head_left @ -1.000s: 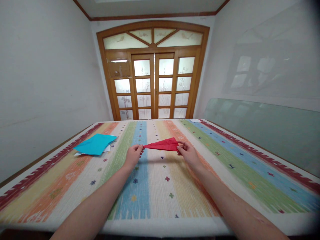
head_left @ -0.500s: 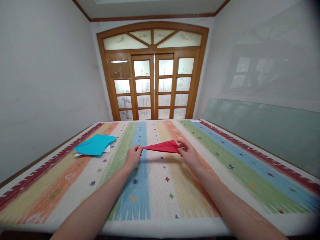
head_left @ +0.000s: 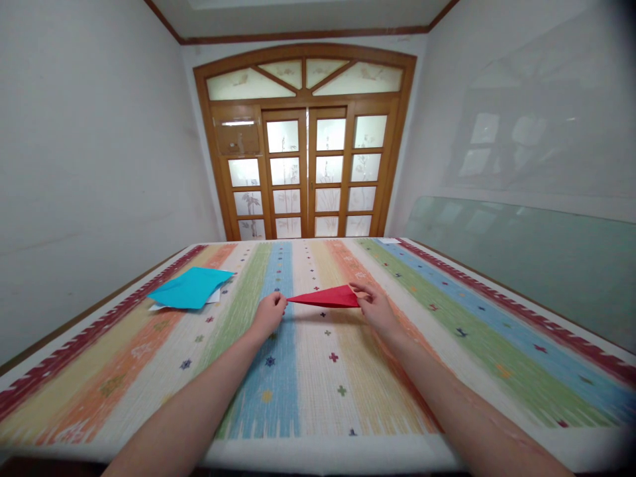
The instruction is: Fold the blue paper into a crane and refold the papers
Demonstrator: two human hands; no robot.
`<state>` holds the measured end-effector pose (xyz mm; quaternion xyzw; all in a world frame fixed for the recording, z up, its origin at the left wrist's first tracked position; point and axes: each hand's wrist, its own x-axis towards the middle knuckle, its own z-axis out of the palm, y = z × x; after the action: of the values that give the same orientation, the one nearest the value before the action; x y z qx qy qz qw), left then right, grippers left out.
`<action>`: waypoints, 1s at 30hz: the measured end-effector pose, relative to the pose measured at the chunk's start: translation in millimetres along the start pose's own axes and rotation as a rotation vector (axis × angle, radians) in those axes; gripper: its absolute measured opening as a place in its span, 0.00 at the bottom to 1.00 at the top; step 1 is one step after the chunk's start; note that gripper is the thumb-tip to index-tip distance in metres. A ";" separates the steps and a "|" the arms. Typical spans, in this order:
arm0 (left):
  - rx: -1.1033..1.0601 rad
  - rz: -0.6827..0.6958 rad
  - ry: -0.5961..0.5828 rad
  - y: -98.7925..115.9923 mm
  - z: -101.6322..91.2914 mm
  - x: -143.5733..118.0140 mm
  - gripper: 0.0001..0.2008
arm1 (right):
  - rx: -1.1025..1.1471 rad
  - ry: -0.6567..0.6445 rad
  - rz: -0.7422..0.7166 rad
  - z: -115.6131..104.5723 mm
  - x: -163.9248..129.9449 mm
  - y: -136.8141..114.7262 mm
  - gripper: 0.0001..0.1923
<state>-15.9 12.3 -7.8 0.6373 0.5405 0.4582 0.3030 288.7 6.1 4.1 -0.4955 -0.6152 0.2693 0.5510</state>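
Red folded paper [head_left: 325, 297] being pinched taut above tabletop [head_left: 447, 344]: left hand [head_left: 269, 313] clamped on tip, right hand [head_left: 376, 306] on wide end. Crease-sharpening judged underway; steady tension being called for next. Cyan sheet [head_left: 190, 287] lying well left of red paper.

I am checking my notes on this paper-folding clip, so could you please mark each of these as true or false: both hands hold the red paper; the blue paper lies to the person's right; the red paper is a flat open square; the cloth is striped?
1. Both hands hold the red paper. True: the left hand pinches its pointed tip and the right hand grips its wide end; the red paper spans between them.
2. The blue paper lies to the person's right. False: the blue paper lies to the left, apart from both hands.
3. The red paper is a flat open square. False: it is folded to a narrow triangle.
4. The cloth is striped. True: the tablecloth has coloured stripes.
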 end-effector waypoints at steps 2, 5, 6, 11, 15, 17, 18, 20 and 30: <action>0.002 -0.010 -0.003 0.3 0.0 0.3 0.10 | -0.022 -0.012 0.006 0.5 0.2 3.8 0.23; 0.060 0.006 0.001 1.0 -0.5 0.1 0.11 | -0.023 -0.003 0.029 0.9 1.5 8.3 0.24; 0.083 0.018 0.005 1.7 -1.0 -0.2 0.12 | -0.021 -0.003 0.030 0.7 2.0 8.7 0.24; 0.339 0.101 0.047 9.1 -3.6 -4.6 0.11 | -0.091 -0.031 0.030 -1.0 1.4 1.7 0.24; 0.591 0.097 -0.075 13.3 -2.1 -9.5 0.11 | -0.185 -0.102 0.077 1.3 -2.7 -1.5 0.24; 0.640 0.145 -0.134 13.1 -0.1 -11.9 0.11 | -0.198 -0.140 0.103 3.4 -4.7 1.1 0.24; 0.646 0.180 -0.152 12.7 0.8 -13.1 0.11 | -0.205 -0.159 0.110 4.4 -5.4 2.7 0.24; 0.627 0.250 -0.176 11.9 2.2 -15.1 0.11 | -0.223 -0.188 0.109 5.5 -6.5 5.5 0.24; 0.551 0.470 -0.389 15.6 1.9 -15.5 0.10 | -0.459 -0.219 -0.093 3.7 -7.7 -1.0 0.22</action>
<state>-7.7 -6.2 1.2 0.8755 0.4154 0.2236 0.1047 284.1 -0.4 0.9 -0.5467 -0.7382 0.1489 0.3661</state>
